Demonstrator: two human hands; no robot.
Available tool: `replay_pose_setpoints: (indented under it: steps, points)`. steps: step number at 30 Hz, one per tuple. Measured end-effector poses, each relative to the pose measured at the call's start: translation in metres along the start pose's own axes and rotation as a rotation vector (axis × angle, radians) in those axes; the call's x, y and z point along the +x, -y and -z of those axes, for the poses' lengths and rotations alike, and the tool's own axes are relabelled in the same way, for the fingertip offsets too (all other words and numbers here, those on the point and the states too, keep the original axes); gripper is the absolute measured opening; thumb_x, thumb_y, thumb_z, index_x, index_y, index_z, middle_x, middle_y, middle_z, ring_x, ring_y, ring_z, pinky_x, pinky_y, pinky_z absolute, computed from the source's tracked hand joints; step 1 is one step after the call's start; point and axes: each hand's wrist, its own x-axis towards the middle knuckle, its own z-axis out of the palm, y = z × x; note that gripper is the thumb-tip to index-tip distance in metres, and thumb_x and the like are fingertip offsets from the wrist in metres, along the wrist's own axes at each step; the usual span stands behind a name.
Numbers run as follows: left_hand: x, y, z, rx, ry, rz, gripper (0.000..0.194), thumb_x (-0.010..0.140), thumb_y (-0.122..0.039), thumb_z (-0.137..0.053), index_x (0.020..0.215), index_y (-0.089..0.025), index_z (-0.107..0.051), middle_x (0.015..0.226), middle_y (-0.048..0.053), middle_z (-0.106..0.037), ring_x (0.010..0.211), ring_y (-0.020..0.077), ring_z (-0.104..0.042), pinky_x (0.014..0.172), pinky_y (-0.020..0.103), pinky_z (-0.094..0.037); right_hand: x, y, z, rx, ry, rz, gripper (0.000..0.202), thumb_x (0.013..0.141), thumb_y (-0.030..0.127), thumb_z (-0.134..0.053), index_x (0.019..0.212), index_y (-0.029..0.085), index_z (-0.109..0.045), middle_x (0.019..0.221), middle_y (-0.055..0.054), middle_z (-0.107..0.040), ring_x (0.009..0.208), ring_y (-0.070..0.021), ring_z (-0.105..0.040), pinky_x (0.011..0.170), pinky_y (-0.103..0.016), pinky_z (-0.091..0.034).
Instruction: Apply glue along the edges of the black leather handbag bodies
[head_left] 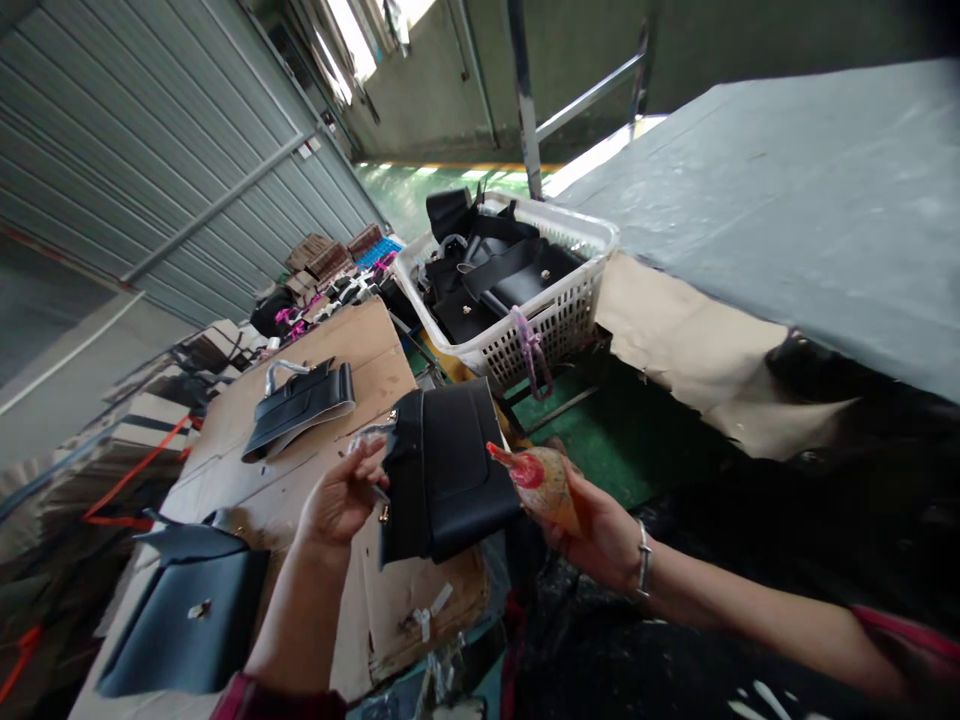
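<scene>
Black leather-look bag (442, 470) is held upright above the cardboard-covered worktop (247, 470), the left hand (341, 495) in a pinching grip on its edge. The right hand (592, 525) is wrapped around an orange squeeze bottle (541, 483), red nozzle at the bag's side. This looks like a gluing step, and the next move calls for a steady nozzle along the seam.

A cardboard-covered desk (360, 350) runs up the left side. On it, near the middle, lies a black bag (300, 405) with a pale handle; closer in, at the near-left edge, rests another dark bag (180, 620) showing a metal clasp. Scraps of white tape (427, 615) sit on the near corner. Right of it, green floor (600, 440).
</scene>
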Motion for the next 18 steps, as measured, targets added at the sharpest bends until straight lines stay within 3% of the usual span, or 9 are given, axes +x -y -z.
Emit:
replay_pose_setpoints:
  steps: [2,3,6,8,10,13,15,18]
  points:
    - [0.002,-0.007,-0.013,-0.018,0.050,-0.073,0.017,0.083,-0.015,-0.062,0.095,-0.003,-0.067,0.039,-0.010,-0.030,0.033,0.0032,-0.031,0.040,0.015,-0.038,0.001,0.004,0.001,-0.040,0.052,0.078,0.032,0.078,0.052,-0.066,0.099,0.027,-0.068,0.087,-0.004,-0.070,0.062,-0.0115,-0.061,0.044,-0.018,-0.045]
    - [-0.001,-0.012,-0.019,-0.015,0.097,-0.141,0.021,0.080,-0.017,-0.066,0.097,-0.005,-0.067,0.039,-0.011,-0.028,0.033,0.0028,-0.027,0.038,0.014,-0.034,0.001,0.008,0.001,-0.056,0.077,0.119,0.033,0.079,0.053,-0.064,0.100,0.028,-0.067,0.088,-0.004,-0.070,0.062,-0.0118,-0.061,0.044,-0.019,-0.045]
    - [-0.017,-0.026,-0.029,-0.002,0.213,-0.383,0.035,0.069,-0.017,-0.074,0.102,-0.011,-0.069,0.037,-0.010,-0.031,0.035,0.0034,-0.024,0.038,0.015,-0.034,0.000,0.021,0.008,-0.058,0.092,0.199,0.036,0.078,0.055,-0.065,0.100,0.027,-0.065,0.088,-0.004,-0.070,0.058,-0.0110,-0.058,0.043,-0.019,-0.042]
    - [-0.028,-0.029,-0.028,-0.020,0.223,-0.549,0.038,0.064,-0.014,-0.073,0.102,-0.014,-0.070,0.035,-0.010,-0.030,0.035,0.0041,-0.020,0.038,0.016,-0.033,-0.001,0.031,0.017,-0.040,0.058,0.236,0.038,0.073,0.054,-0.069,0.100,0.027,-0.064,0.086,-0.003,-0.070,0.057,-0.0112,-0.057,0.043,-0.019,-0.041]
    - [-0.034,-0.021,-0.020,-0.021,0.193,-0.674,0.038,0.062,-0.012,-0.071,0.099,-0.020,-0.072,0.034,-0.010,-0.031,0.035,0.0056,-0.021,0.039,0.018,-0.034,-0.003,0.040,0.026,-0.057,0.013,0.286,0.039,0.072,0.053,-0.071,0.101,0.029,-0.063,0.089,-0.003,-0.070,0.061,-0.0132,-0.059,0.043,-0.020,-0.041]
    - [-0.037,0.007,0.006,0.055,0.096,-0.758,0.036,0.059,-0.013,-0.072,0.093,-0.026,-0.074,0.035,-0.008,-0.036,0.037,0.0082,-0.032,0.045,0.022,-0.041,-0.004,0.050,0.038,-0.152,-0.058,0.376,0.038,0.076,0.054,-0.066,0.105,0.029,-0.063,0.094,-0.005,-0.071,0.065,-0.0167,-0.062,0.042,-0.023,-0.041]
    - [-0.041,0.028,0.027,0.130,-0.013,-0.740,0.032,0.059,-0.015,-0.074,0.089,-0.026,-0.075,0.035,-0.007,-0.039,0.037,0.0080,-0.037,0.052,0.024,-0.048,-0.005,0.055,0.042,-0.215,-0.078,0.398,0.037,0.078,0.055,-0.064,0.103,0.028,-0.065,0.097,-0.007,-0.071,0.070,-0.0194,-0.064,0.045,-0.025,-0.045]
    - [-0.051,0.050,0.054,0.145,-0.151,-0.643,0.028,0.061,-0.019,-0.076,0.089,-0.025,-0.076,0.043,-0.005,-0.054,0.041,0.0078,-0.047,0.063,0.022,-0.055,-0.006,0.062,0.044,-0.261,-0.071,0.433,0.041,0.072,0.055,-0.069,0.099,0.025,-0.066,0.101,-0.009,-0.071,0.084,-0.0244,-0.067,0.063,-0.034,-0.054]
